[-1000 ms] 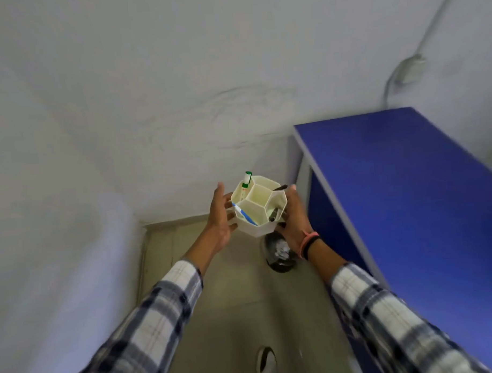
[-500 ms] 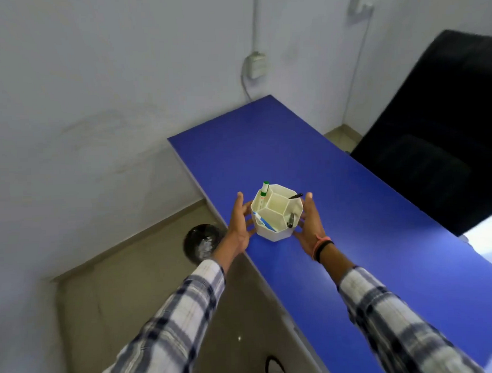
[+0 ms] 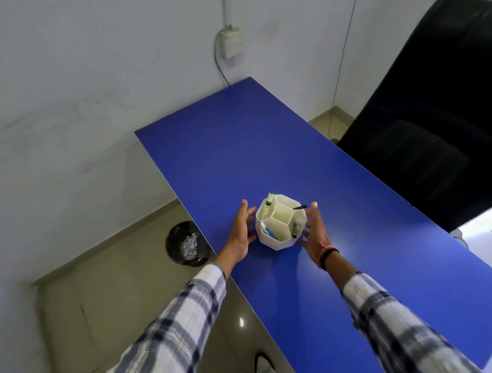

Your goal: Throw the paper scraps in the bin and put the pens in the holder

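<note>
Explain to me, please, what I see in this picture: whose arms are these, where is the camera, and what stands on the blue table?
There is no machine here. The camera sits on a person's head and looks down, so the two arms in checked sleeves are that person's own. On the long blue table stands a white plastic holder with honeycomb compartments; several pens stick out of it. The left hand and the right hand are open on either side of the holder; whether the fingers touch it, I cannot tell. On the floor beside the table is a round black bin with white paper scraps inside. A black office chair stands behind the table.
</note>
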